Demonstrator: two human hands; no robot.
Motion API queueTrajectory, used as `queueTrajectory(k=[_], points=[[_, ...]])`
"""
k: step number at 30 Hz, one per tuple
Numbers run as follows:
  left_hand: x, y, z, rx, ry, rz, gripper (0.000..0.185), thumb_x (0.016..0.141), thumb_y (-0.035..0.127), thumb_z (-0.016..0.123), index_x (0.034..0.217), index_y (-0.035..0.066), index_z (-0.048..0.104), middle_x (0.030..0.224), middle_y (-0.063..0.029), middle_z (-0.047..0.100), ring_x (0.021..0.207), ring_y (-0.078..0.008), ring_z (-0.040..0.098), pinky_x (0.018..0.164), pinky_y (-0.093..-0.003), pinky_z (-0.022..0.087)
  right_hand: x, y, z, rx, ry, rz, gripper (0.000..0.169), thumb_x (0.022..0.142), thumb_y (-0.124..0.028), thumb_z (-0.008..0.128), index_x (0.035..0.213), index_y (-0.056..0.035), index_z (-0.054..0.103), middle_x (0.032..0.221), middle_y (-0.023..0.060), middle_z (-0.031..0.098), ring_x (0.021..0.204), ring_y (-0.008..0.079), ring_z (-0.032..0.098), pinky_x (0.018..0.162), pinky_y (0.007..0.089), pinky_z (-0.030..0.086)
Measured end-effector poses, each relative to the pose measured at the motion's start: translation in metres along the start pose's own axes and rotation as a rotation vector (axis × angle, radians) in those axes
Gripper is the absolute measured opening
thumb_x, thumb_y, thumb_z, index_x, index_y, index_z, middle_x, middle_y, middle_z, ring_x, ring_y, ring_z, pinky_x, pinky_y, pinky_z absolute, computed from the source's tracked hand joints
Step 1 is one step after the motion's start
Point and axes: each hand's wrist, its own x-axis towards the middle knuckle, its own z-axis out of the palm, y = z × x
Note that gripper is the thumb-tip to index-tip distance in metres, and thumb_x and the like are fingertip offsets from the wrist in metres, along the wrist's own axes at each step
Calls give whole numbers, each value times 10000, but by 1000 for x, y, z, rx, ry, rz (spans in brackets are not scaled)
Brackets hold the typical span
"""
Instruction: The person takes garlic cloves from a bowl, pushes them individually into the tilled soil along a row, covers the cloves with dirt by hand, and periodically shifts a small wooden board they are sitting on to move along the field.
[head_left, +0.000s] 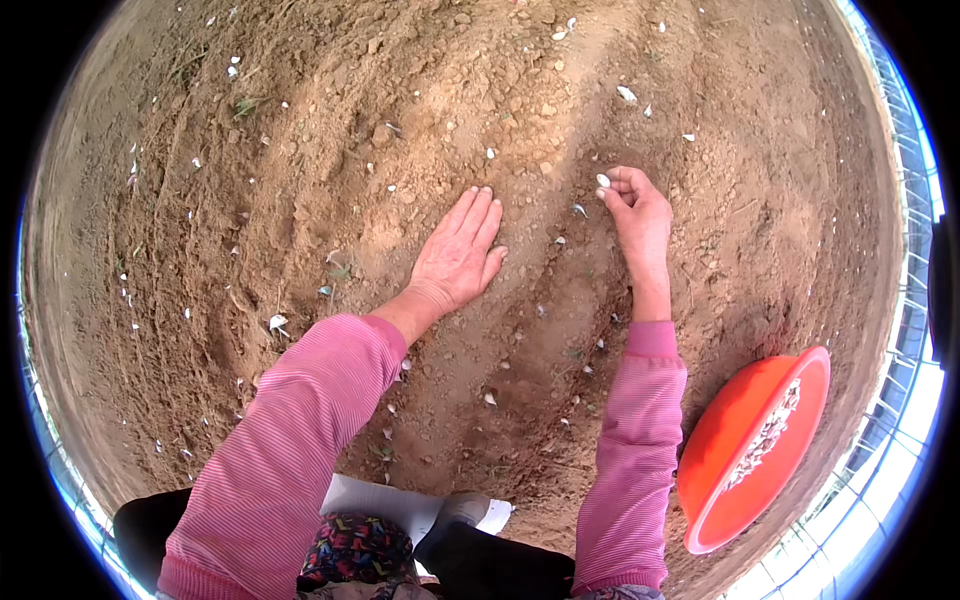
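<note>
Between the thumb and fingers of my right hand (636, 210) is a pale garlic clove (603, 181), held just above the soil (525, 322). My left hand (459, 251) lies palm down on the ground, its fingers pointing away from me and the thumb a little apart. Below my right hand a bluish-white clove (579, 210) rests in the shallow furrow, with another small clove (560, 240) nearer to me. Farther off, a larger white clove (626, 94) lies on the surface beyond my right hand.
To the right a tilted red plastic basin (705, 435) holds many cloves (769, 439). A white sheet (375, 499) lies by my shoe (466, 507). Cloves are scattered over the ridged soil, including one at left (277, 322). A grid-like frame (911, 247) borders the right edge.
</note>
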Motion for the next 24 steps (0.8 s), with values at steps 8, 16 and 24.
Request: queueTrajectory(k=[8,16,24], points=[[1,0,0,-6,1,-1,628,953,301,553,1459,-26,376,1543,-203,337,1463,-364,268,1207,-428,245,2,10,8,-148,36,-189,242,797,-89,748,1037,-119,744,917,83,724,856,252,668,798,373,524],[-1,-2,-4,1,5,0,625,952,306,553,1450,-31,384,1540,-210,338,1461,-366,271,1207,-431,244,8,4,19,-579,128,-489,76,785,-131,715,859,-133,732,844,55,675,864,240,605,790,403,420],[0,-1,0,-26,15,8,623,952,307,548,1442,-42,387,1536,-216,342,1457,-371,274,1202,-436,246,8,-8,20,-637,220,-421,136,823,-127,661,933,-143,741,894,54,662,936,254,594,834,407,415]])
